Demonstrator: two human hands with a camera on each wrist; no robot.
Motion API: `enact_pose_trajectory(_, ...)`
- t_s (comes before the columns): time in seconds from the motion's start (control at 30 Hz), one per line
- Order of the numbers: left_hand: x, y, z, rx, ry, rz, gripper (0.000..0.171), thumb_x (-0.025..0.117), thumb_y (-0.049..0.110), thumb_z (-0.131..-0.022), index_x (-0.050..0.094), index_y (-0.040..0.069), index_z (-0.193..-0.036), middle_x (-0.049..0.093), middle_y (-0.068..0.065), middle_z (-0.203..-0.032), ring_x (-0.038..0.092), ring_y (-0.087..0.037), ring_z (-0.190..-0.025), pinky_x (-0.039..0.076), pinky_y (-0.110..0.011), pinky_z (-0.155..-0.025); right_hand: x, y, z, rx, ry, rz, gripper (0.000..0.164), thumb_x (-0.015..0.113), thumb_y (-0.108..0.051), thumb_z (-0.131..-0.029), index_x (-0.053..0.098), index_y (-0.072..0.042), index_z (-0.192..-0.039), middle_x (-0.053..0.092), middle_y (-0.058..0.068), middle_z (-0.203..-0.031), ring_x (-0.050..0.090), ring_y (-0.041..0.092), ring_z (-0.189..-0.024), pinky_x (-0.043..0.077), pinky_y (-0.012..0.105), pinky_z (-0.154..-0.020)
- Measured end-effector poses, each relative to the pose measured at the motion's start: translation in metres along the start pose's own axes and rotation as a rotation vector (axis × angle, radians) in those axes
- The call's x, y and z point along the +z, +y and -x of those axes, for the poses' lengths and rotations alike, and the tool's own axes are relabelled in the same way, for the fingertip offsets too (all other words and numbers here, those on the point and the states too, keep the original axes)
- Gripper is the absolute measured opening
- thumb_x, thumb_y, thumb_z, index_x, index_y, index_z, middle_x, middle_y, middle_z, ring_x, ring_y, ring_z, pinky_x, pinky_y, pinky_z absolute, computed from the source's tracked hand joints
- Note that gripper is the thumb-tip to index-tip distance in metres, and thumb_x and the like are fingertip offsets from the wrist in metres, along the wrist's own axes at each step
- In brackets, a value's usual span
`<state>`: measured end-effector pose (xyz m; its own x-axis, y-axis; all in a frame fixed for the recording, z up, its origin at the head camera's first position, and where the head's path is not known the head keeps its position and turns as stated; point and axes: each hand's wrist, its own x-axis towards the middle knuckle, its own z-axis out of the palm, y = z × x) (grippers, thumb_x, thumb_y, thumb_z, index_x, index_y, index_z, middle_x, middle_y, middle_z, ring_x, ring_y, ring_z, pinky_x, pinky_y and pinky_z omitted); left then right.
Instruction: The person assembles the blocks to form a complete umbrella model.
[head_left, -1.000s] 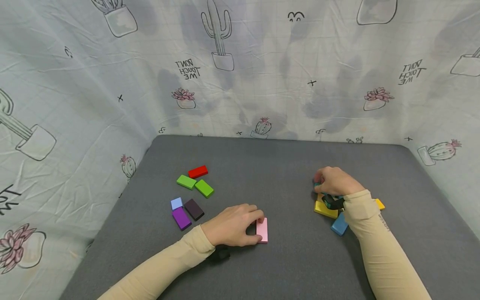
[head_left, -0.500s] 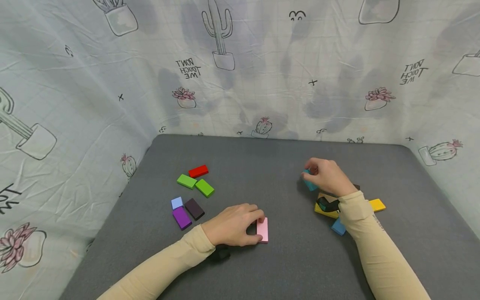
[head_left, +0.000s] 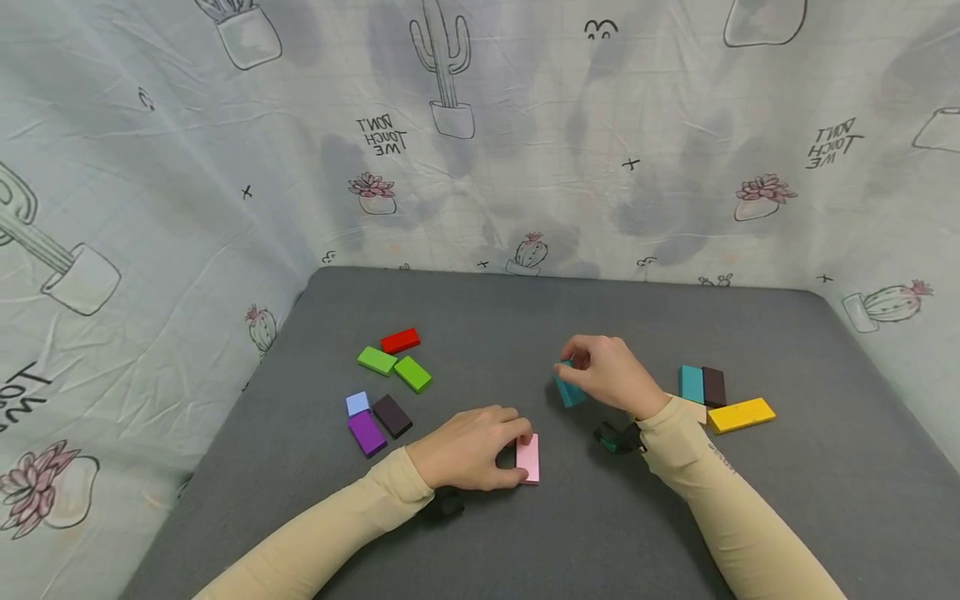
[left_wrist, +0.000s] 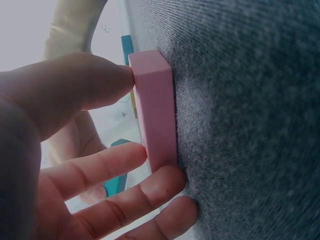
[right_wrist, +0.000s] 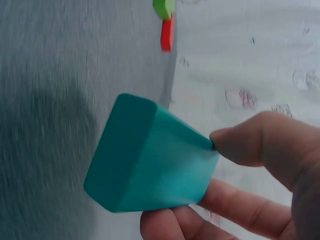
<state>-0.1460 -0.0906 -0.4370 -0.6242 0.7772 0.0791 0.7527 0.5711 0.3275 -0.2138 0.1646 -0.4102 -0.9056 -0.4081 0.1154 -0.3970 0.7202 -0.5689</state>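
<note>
A pink block (head_left: 528, 459) lies flat on the grey table near the front middle. My left hand (head_left: 472, 450) holds it between the thumb at its near end and the fingers at its far end; the left wrist view shows the fingertips against the pink side. Above the table, up and to the right of the pink block, my right hand (head_left: 611, 375) pinches a teal block (right_wrist: 155, 160) by one end, thumb on one edge and fingers on the other. The block hangs tilted, its free end pointing down toward the cloth, with its shadow beside it in the right wrist view.
On the right are another teal block (head_left: 691, 382), a dark brown block (head_left: 714, 387) and a yellow block (head_left: 741, 415), partly behind the right sleeve. On the left lie a red block (head_left: 401, 340), two green blocks, a purple block (head_left: 367, 432), a light blue block (head_left: 357, 404) and a dark block (head_left: 392, 416).
My right hand has lifted the teal block from the group on the right and carried it left toward the middle. My left hand has stayed on the pink block.
</note>
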Motion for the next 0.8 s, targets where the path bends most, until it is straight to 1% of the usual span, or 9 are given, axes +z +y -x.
enact_pose_trajectory(0.13,0.0,0.0,0.0,-0.003,-0.01,-0.003,0.03,0.079,0.037,-0.089,0.068,0.019,-0.109,0.064,0.005,-0.095,0.051,-0.006,-0.079,0.047,-0.021,-0.07,0.009,-0.005,0.001,0.006,-0.03,-0.014,0.012,0.073,-0.022,-0.096,0.074,-0.01,-0.1,0.067,-0.001,-0.077,0.055,0.01,-0.057,0.048,0.029,-0.057)
enact_pose_trajectory(0.3,-0.001,0.0,0.0,-0.007,-0.016,0.003,0.03,0.079,0.037,-0.089,0.068,0.018,-0.109,0.063,0.005,-0.095,0.051,-0.007,-0.079,0.046,-0.021,-0.069,0.019,-0.007,0.002,0.0,-0.063,-0.007,0.011,0.073,-0.019,-0.095,0.073,-0.007,-0.096,0.066,0.001,-0.075,0.053,0.009,-0.054,0.048,0.028,-0.055)
enact_pose_trajectory(0.4,-0.001,0.0,0.0,-0.008,-0.023,0.01,0.03,0.079,0.037,-0.09,0.068,0.018,-0.11,0.064,0.005,-0.096,0.051,-0.007,-0.08,0.046,-0.02,-0.07,0.023,-0.006,0.002,0.018,-0.081,0.011,0.01,0.074,-0.018,-0.093,0.072,-0.009,-0.092,0.065,0.0,-0.074,0.053,0.009,-0.055,0.047,0.028,-0.055)
enact_pose_trajectory(0.6,-0.001,0.0,0.0,-0.01,-0.031,0.018,0.03,0.079,0.037,-0.09,0.068,0.019,-0.111,0.065,0.005,-0.098,0.052,-0.006,-0.081,0.047,-0.022,-0.072,0.027,-0.005,0.001,0.044,-0.132,0.026,0.013,0.075,-0.02,-0.093,0.071,-0.011,-0.084,0.066,-0.001,-0.074,0.051,0.009,-0.057,0.044,0.027,-0.054)
enact_pose_trajectory(0.7,-0.001,0.0,0.0,-0.007,-0.026,0.018,0.03,0.079,0.038,-0.09,0.068,0.018,-0.111,0.065,0.005,-0.098,0.052,-0.006,-0.081,0.047,-0.022,-0.072,0.027,-0.004,0.0,0.034,-0.148,0.019,0.013,0.076,-0.02,-0.093,0.072,-0.01,-0.085,0.067,-0.001,-0.076,0.053,0.009,-0.06,0.045,0.027,-0.056)
enact_pose_trajectory(0.8,-0.001,0.0,0.0,0.001,-0.016,0.016,0.03,0.079,0.037,-0.09,0.068,0.018,-0.11,0.065,0.004,-0.097,0.051,-0.006,-0.08,0.046,-0.022,-0.071,0.023,-0.002,-0.001,0.015,-0.182,0.008,0.011,0.076,-0.019,-0.092,0.073,-0.009,-0.091,0.068,0.001,-0.081,0.055,0.01,-0.065,0.047,0.027,-0.059)
